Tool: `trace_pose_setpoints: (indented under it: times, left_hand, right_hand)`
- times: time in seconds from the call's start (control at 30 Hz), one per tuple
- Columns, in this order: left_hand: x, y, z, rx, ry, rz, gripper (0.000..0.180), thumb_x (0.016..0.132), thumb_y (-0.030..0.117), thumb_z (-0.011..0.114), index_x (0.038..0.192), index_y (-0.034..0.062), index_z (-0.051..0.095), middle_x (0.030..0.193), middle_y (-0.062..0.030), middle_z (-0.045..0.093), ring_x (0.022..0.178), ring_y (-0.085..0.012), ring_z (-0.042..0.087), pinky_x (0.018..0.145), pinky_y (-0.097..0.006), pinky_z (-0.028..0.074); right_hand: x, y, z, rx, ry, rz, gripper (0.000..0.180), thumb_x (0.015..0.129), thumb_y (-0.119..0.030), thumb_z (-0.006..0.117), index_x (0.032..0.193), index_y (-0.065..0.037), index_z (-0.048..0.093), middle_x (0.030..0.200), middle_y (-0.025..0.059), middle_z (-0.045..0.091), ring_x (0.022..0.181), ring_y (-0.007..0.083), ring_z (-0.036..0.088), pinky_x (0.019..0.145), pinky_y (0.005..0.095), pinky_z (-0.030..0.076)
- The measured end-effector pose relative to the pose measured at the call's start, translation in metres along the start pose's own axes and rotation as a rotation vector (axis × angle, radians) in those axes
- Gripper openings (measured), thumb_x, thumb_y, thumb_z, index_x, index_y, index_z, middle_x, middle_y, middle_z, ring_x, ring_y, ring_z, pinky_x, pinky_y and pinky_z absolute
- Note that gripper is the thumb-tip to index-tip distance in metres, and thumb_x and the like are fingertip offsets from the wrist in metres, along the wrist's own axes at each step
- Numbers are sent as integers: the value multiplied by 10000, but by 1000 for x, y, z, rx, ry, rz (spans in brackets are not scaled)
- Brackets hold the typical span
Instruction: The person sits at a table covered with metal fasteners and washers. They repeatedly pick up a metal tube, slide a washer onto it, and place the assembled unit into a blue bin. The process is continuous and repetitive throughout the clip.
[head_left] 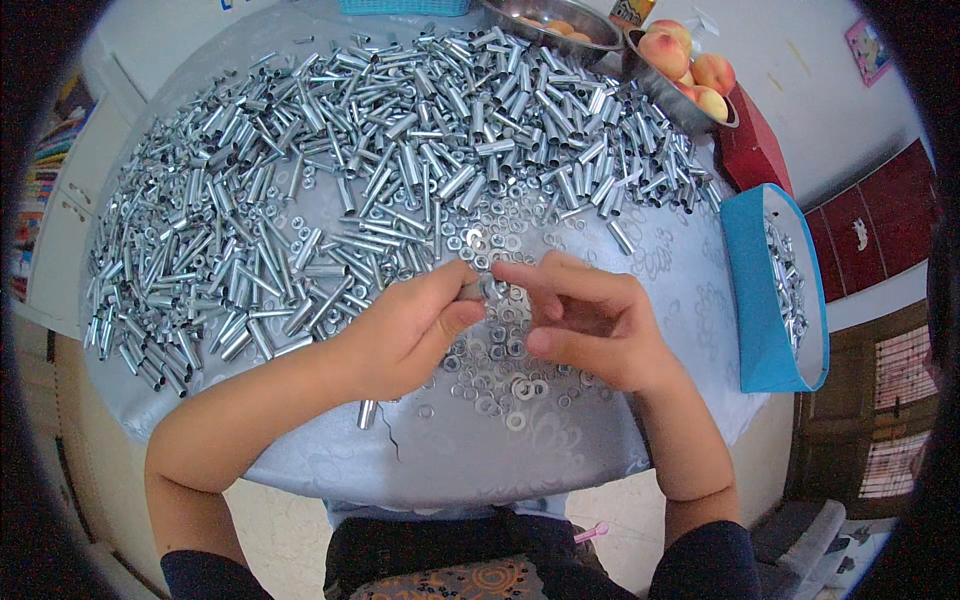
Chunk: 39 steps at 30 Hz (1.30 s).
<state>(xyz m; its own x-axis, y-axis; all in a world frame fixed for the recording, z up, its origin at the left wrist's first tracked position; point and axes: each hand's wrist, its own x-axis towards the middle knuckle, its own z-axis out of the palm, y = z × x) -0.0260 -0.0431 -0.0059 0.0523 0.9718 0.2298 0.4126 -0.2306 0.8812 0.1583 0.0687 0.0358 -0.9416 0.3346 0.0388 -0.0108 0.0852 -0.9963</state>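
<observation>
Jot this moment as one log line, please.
left hand: pinching small metal part | right hand: open, index fingertip near part | tabletop: loose washers, heaped metal sleeves | right side: blue bin

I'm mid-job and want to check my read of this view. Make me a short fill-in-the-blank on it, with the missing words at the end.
A small part is pinched in the person's ____ hand.
The open bin on the right is ____ in colour.
The box beside the fruit bowl is ____ in colour.

Missing words: left; blue; red.

metal pc (472,290) part-hid in L grip (412,325), blue basket (405,6) cut off
</observation>
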Motion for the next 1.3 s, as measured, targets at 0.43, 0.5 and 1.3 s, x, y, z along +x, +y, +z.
trace_pose_setpoints:
  times: [0.43, 0.5, 1.3]
  left_hand:
    - [-1, -8, 2, -189, -54, -79, 292, 951, 300, 405, 953, 11, 449, 709, -104, 488, 622, -209, 491, 593, -308, 399]
    - [-2, -9, 4, -265, -12, -47, 306, 957, 319, 380, 937, 20, 438, 716, -65, 460, 632, -158, 446, 605, -281, 383]
    - [-1, -7, 0, -310, 39, -65, 265, 952, 229, 411, 797, 27, 483, 657, -25, 504, 613, -98, 473, 576, -250, 393]
  right_hand:
    - [1, -6, 12, 208, -4, 119, 723, 654, 69, 675, 1319, -24, 407, 669, -19, 449, 593, 65, 439, 545, 196, 377]
    - [-2, -2, 1, 113, -70, 26, 652, 689, 38, 670, 1296, -41, 443, 648, -23, 469, 579, 59, 446, 534, 193, 375]
    - [2, 11, -19, -264, -95, -194, 439, 759, 19, 632, 1184, -73, 575, 665, -47, 484, 625, 29, 432, 551, 180, 339]
